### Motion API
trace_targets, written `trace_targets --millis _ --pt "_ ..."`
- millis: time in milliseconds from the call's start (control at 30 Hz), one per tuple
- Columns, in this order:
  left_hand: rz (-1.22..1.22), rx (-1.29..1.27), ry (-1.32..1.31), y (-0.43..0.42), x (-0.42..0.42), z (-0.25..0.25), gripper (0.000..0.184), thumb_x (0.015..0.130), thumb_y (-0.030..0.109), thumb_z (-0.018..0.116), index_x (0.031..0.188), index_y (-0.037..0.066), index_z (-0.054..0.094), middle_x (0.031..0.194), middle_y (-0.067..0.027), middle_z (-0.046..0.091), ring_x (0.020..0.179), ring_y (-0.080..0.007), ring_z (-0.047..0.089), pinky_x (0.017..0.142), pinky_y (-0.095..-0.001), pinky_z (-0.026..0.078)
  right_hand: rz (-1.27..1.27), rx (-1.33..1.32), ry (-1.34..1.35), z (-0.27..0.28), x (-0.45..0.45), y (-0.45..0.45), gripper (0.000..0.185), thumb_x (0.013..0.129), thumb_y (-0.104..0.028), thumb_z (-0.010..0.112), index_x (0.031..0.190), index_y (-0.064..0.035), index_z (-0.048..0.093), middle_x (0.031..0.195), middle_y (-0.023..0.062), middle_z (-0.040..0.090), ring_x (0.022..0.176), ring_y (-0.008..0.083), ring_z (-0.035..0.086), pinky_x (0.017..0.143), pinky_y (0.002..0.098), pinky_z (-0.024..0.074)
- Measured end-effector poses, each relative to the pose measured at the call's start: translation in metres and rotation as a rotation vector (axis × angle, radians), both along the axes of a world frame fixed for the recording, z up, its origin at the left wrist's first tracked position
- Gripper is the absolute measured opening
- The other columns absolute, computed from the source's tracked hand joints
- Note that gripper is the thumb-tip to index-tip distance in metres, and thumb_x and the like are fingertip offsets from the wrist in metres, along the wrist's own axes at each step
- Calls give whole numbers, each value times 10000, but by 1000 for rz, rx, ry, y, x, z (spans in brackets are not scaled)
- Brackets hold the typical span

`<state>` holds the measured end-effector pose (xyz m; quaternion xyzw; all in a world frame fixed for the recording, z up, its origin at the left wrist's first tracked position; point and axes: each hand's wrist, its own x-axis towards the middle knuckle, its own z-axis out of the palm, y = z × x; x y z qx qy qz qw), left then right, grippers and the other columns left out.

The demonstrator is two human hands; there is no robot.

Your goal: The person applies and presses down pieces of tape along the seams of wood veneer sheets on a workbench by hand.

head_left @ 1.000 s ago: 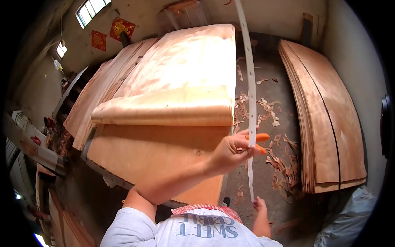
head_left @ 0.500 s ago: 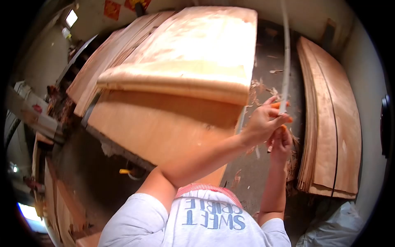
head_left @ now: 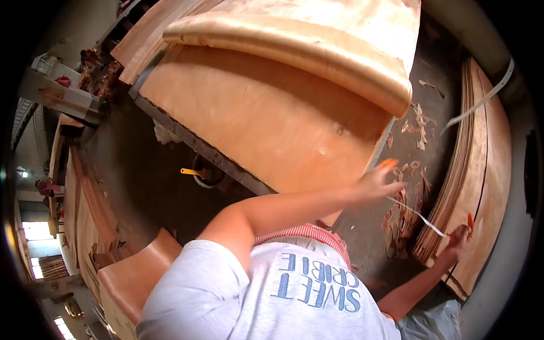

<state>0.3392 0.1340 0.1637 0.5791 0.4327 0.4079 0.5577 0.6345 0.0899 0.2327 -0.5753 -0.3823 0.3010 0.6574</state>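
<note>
My left hand (head_left: 381, 186), slightly blurred, reaches past the near right corner of the veneer-covered table with its fingers apart and an orange cover on a fingertip. Farther right, over the strapped veneer stack, my right hand (head_left: 458, 241) is closed on the end of a thin white strip (head_left: 422, 218). This strip runs back to just below my left hand; whether it touches that hand I cannot tell. Orange also covers a fingertip of my right hand. Another pale, curved strip (head_left: 487, 101) hangs in the air at upper right, apart from both hands.
A large wood veneer sheet (head_left: 266, 107) lies on the table, beneath a rolled-over sheet (head_left: 300, 48). At right stands a stack of veneer (head_left: 481, 164) with a dark strap. Shavings (head_left: 405, 198) litter the floor. A yellow handle (head_left: 194, 171) shows under the table's left edge.
My hands, close together at a long upright pale strip before, are now apart. My right hand has moved right and down, my left has opened, and the pale strip is away from them. The view has shifted.
</note>
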Motion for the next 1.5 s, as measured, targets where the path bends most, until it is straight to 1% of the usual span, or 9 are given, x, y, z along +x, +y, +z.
trace_targets --millis 67,167,200,300,400,467,700,1000,1500 --pt "-123 -46 461 -47 -58 -46 702 836 469 537 1274 -50 363 1303 -266 366 1227 -386 337 1024 -413 280 112 72 -194 17 -1 -29 239 933 -223 453 1097 -53 497 656 -14 415 553 48 397 497 194 352" --pt "-56 112 918 -107 -139 -128 696 790 429 576 1305 12 361 1345 -200 353 1262 -353 302 1032 -453 253 355 -168 -397 38 -26 -58 407 936 -147 400 1315 -6 356 615 -20 393 503 51 323 490 160 345" --pt "23 200 1019 -130 -161 -137 701 785 423 581 1313 19 359 1357 -183 350 1284 -338 277 1043 -459 231 397 -173 -353 36 -54 -62 392 934 -134 402 1306 -16 367 582 -17 415 457 43 320 443 152 317" --pt "-172 203 1099 -167 -211 -146 693 785 417 584 1309 16 372 1374 -175 332 1314 -312 230 1059 -476 182 542 -554 -218 10 -136 -62 184 898 -105 476 1025 -23 582 620 -21 470 484 46 411 428 183 333" --pt "-131 229 1002 -179 -229 -154 697 776 421 591 1292 -2 390 1382 -178 318 1317 -296 229 1062 -469 175 810 -775 -232 -56 -213 -60 213 920 -177 476 1014 -21 586 678 -22 482 571 46 427 510 185 348" --pt "-83 256 1024 -178 -234 -161 699 772 426 594 1277 -20 402 1385 -181 310 1319 -297 221 1062 -465 176 1093 -829 41 -118 -236 -66 278 942 -225 430 1103 -26 539 714 -19 498 610 45 406 538 189 345" --pt "-39 279 985 -177 -231 -161 692 772 393 613 1268 -37 394 1378 -204 299 1301 -319 251 1062 -440 203 979 -945 -115 -226 -300 -61 174 917 -166 483 936 -14 563 626 -2 556 504 49 426 471 191 348" --pt "-65 324 825 -170 -206 -164 678 763 348 638 1270 -22 382 1371 -215 297 1276 -344 278 1056 -434 227 951 -909 -160 -248 -323 -50 184 869 -164 569 858 20 575 627 55 606 437 64 456 409 221 348" --pt "-182 285 1032 -174 -194 -156 763 741 489 613 1306 31 382 1411 -201 237 1346 -306 143 1068 -498 119 979 -884 -111 -256 -320 -49 179 873 -159 556 841 17 562 637 59 605 486 79 506 425 213 383"
